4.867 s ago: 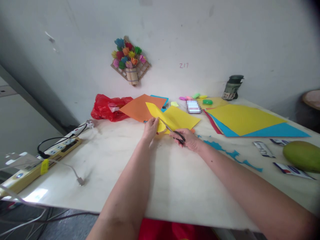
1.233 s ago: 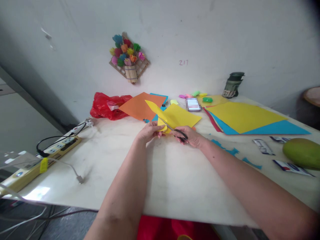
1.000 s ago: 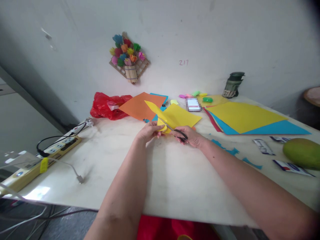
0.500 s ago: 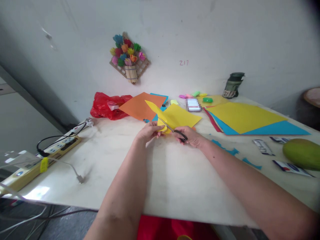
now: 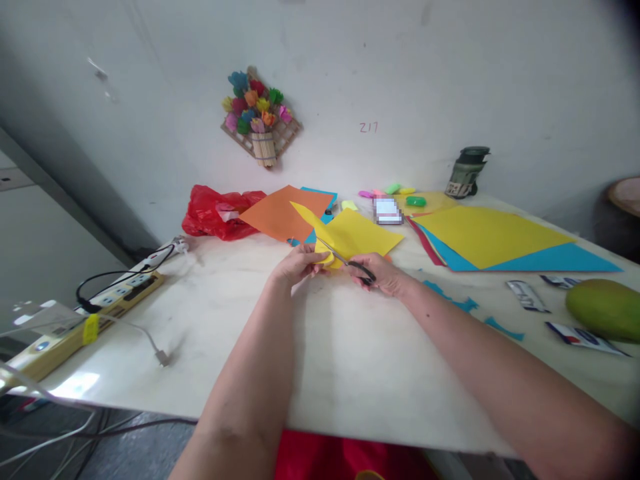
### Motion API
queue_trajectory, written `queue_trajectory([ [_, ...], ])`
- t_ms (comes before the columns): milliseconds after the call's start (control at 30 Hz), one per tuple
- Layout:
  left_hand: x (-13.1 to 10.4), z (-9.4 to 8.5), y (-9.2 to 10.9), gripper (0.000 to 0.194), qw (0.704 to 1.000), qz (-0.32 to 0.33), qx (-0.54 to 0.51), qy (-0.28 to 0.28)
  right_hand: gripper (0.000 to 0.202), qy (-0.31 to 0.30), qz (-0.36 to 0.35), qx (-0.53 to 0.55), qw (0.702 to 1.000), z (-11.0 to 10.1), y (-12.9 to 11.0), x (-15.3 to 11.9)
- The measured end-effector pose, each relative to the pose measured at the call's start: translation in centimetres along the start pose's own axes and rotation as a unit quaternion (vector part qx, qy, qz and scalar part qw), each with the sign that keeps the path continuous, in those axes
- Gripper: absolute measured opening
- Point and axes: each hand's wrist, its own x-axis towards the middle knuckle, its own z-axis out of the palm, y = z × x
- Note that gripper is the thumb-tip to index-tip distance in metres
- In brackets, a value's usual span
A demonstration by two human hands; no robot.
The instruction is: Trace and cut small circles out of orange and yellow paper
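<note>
Holding yellow paper (image 5: 364,233) and scissors (image 5: 362,268) midway along a table (image 5: 360,360).
Plain and bright, the paper has one flap raised; the left hand's (image 5: 299,262) fingers pinch its near edge. The right hand's (image 5: 381,273) fingers curl closed round the scissors' black handles. Grey wall (image 5: 325,60) behind; table pale, faintly marbled. Counts: one bottle (image 5: 465,177), one mango (image 5: 604,308), one phone (image 5: 387,209), three packets (image 5: 527,295).

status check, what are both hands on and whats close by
Left hand gripping yellow sheet, one flap raised. Right hand on scissors, blades at that sheet. Nearby: orange sheet beyond left hand, blue scraps by right forearm.
</note>
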Motion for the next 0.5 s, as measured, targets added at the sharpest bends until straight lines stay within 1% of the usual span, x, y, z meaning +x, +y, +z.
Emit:
queue_trajectory([
  [200,-0.02,-0.19,-0.09,0.022,1.0,-0.005,0.005,0.006,0.032,0.002,0.004,-0.003,1.0,0.02,-0.2,-0.12],
  [500,-0.1,-0.25,0.12,0.019,1.0,-0.018,0.009,-0.005,0.03,-0.006,0.015,-0.013,1.0,-0.02,-0.19,-0.15],
])
